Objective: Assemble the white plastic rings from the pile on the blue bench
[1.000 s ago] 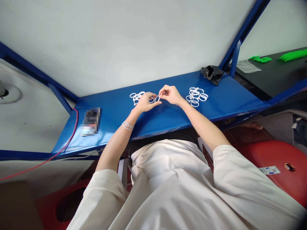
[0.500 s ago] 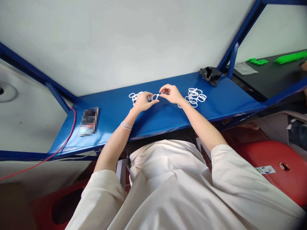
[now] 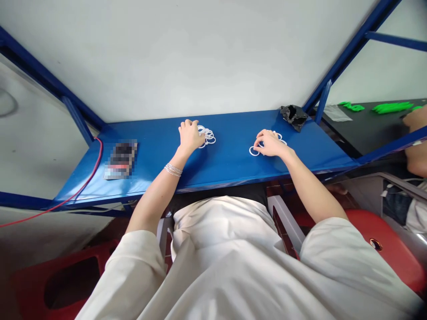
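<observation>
My left hand (image 3: 190, 135) is over the left side of a pile of thin white rings (image 3: 210, 140), fingers bent and thumb apart from them. It hides part of that pile, and no ring shows clearly held in it. My right hand (image 3: 269, 144) hovers low over a second group of white rings (image 3: 282, 141), its fingers bent and spread. A single white ring (image 3: 254, 151) lies flat just below its fingertips. Several rings there are covered by the hand.
Both piles lie on a blue table (image 3: 230, 155) against a pale wall. A crumpled black bag (image 3: 294, 117) stands at the back right. At left are a blurred-out flat object (image 3: 121, 160) and a red cable (image 3: 96, 171). A red stool (image 3: 383, 249) is at right, near another person's arm (image 3: 415, 138).
My hands have moved apart: the left from the ring held between them to the left pile, the right over to the right-hand rings. That ring is no longer between them. The view has shifted slightly.
</observation>
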The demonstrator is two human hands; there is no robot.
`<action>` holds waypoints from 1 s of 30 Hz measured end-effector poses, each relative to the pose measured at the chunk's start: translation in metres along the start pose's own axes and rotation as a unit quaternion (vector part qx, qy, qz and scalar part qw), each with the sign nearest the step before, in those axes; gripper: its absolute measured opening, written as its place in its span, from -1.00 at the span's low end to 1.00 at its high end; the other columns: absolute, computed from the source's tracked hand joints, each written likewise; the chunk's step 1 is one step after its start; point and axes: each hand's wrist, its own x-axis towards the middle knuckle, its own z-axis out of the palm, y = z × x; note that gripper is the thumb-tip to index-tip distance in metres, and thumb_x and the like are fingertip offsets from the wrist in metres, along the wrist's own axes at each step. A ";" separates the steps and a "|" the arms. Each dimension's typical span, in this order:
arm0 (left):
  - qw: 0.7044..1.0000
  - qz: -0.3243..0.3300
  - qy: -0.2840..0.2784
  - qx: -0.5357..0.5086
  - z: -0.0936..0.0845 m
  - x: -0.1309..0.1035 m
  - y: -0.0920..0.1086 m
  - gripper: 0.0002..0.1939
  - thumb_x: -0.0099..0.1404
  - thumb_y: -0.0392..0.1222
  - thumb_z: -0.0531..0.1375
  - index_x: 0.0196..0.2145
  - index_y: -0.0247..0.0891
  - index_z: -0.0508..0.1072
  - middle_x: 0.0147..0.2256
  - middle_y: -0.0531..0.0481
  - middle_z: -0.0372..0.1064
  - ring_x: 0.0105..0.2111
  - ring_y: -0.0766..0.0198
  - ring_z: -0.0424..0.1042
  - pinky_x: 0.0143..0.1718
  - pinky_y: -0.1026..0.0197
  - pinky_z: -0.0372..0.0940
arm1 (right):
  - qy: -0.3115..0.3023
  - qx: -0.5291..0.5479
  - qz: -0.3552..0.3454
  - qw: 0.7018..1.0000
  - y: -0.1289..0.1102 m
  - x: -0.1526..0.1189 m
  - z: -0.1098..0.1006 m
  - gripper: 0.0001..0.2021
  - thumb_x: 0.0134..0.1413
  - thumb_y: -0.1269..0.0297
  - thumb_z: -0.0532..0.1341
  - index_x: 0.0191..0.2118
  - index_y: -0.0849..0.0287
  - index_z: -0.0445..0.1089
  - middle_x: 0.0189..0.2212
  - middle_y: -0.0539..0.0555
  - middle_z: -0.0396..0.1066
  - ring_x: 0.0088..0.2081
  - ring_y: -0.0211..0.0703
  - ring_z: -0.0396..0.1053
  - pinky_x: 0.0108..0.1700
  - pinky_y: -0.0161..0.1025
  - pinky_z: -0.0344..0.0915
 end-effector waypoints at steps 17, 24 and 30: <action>0.989 0.043 -0.066 -0.125 -0.007 0.003 0.012 -0.65 0.51 0.15 0.32 -0.23 -0.21 0.61 -0.26 -0.14 0.69 -0.25 0.11 0.61 -0.15 0.09 0.49 | 0.083 0.376 -0.064 0.921 -0.140 0.137 0.056 -0.84 0.02 0.38 0.50 -0.29 0.18 0.53 -0.34 0.07 0.61 -0.27 -0.09 0.49 -0.15 -0.19 0.39; 0.950 -0.004 -0.052 -0.307 -0.006 0.003 0.023 -0.61 0.41 0.15 0.45 -0.30 -0.23 0.57 -0.39 -0.06 0.59 -0.41 0.25 0.50 -0.30 0.19 0.39 | 0.043 0.498 0.007 0.866 -0.137 0.122 0.067 -0.75 0.27 0.17 0.54 -0.29 0.23 0.59 -0.49 0.01 0.52 -0.48 -0.25 0.33 -0.43 -0.32 0.21; 0.863 -0.079 -0.141 -0.478 -0.014 -0.002 0.040 -0.68 0.37 -0.04 0.49 -0.36 -0.28 0.52 -0.48 0.00 0.48 -0.54 0.37 0.39 -0.45 0.29 0.25 | -0.072 0.658 -0.010 0.750 -0.144 0.111 0.053 -0.68 0.39 0.24 0.49 -0.35 0.23 0.45 -0.52 -0.07 0.36 -0.58 -0.37 0.22 -0.56 -0.42 0.13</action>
